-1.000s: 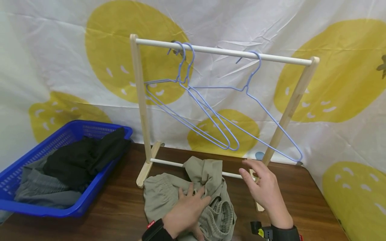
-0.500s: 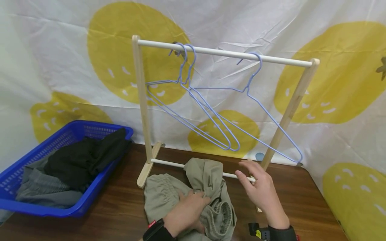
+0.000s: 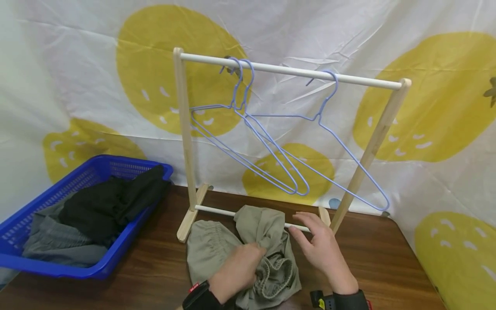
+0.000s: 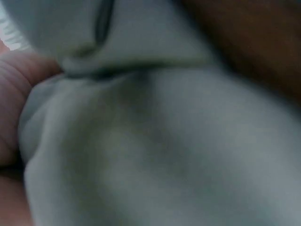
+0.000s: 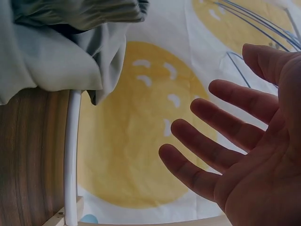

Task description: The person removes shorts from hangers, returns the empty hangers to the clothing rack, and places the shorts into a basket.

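Observation:
Crumpled khaki pants [image 3: 209, 241] with gathered elastic edging lie on the table in front of the rack. My left hand [image 3: 238, 269] grips a bunched fold of them; its fingertips are hidden in the head view, and in the left wrist view the cloth [image 4: 141, 155] fills most of the frame beside the curled fingers. Just right of the pants, my right hand [image 3: 317, 249] is held with fingers spread and nothing in it. The right wrist view shows that hand [image 5: 254, 136] apart from the cloth [image 5: 61, 56].
Behind the pants stands a wooden rack with a white top rail [image 3: 286, 70]. Three blue hangers [image 3: 341, 140] hang from it. A blue basket [image 3: 83, 271] at the left holds black clothing [image 3: 104, 206] and grey clothing [image 3: 58, 241]. A patterned curtain hangs behind.
My left hand has gone from lying spread on the pants to gripping a fold, and the cloth has bunched slightly. My right hand has moved left, closer to the pants.

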Available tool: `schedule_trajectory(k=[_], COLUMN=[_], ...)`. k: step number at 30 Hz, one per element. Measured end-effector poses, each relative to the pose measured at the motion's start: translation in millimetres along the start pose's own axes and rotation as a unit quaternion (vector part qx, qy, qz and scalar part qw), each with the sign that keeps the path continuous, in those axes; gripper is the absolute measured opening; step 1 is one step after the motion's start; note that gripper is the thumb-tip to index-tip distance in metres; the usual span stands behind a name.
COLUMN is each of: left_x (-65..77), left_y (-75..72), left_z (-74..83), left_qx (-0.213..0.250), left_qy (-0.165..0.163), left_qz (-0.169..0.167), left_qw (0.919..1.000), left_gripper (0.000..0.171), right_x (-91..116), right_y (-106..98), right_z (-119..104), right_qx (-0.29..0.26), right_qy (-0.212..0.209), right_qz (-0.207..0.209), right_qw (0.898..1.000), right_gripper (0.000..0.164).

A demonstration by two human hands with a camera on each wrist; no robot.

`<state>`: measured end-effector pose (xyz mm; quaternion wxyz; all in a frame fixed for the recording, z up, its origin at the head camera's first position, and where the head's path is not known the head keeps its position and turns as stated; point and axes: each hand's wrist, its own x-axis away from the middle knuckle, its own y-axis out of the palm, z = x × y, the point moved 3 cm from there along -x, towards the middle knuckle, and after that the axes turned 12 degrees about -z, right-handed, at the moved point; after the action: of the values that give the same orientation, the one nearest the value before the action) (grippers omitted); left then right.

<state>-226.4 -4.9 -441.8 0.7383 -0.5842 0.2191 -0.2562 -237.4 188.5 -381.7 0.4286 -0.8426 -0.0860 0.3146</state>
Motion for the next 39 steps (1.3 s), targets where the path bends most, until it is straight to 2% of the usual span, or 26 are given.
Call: schedule_trajectory(k=[2, 8, 11, 15, 19, 25, 34, 39], left_x=[0.6, 1.9, 3.4, 7.4, 13.9, 23.9, 39.6, 50.1], left_y=[-0.8, -5.9, -10.6, -19.0, -31.1, -49.5, -76.2, -91.7], left_z=[-1.7, -10.4, -15.7, -22.3, -28.1, -39.4, -49.3, -52.4], left_qx=[0.000, 0.016, 0.014, 0.011, 0.012, 0.002, -0.006, -0.004], left_qy=[0.003, 0.011, 0.022, 0.035, 0.034, 0.027, 0.010, -0.003], left_qz=[0.009, 0.001, 0.014, 0.050, 0.086, 0.157, 0.210, 0.239], left_qw=[0.9999, 0.9998, 0.9996, 0.9981, 0.9957, 0.9873, 0.9777, 0.9711], left_gripper=[0.032, 0.037, 0.041, 0.043, 0.043, 0.045, 0.054, 0.054], right_x=[0, 0, 0, -1, -1, -2, -3, -3], right_y=[1, 2, 3, 3, 3, 5, 8, 10], right_z=[0, 1, 2, 2, 4, 4, 1, 0], right_qx=[-0.001, 0.005, 0.005, 0.002, 0.006, 0.012, 0.019, 0.012], right_qy=[0.003, 0.001, -0.002, 0.002, 0.007, 0.008, -0.004, 0.002], right_qz=[-0.001, 0.001, 0.001, -0.003, -0.005, -0.011, -0.004, -0.007], right_qw=[1.000, 1.000, 1.000, 1.000, 1.000, 1.000, 1.000, 1.000], right_gripper=[0.031, 0.031, 0.032, 0.035, 0.041, 0.045, 0.046, 0.047])
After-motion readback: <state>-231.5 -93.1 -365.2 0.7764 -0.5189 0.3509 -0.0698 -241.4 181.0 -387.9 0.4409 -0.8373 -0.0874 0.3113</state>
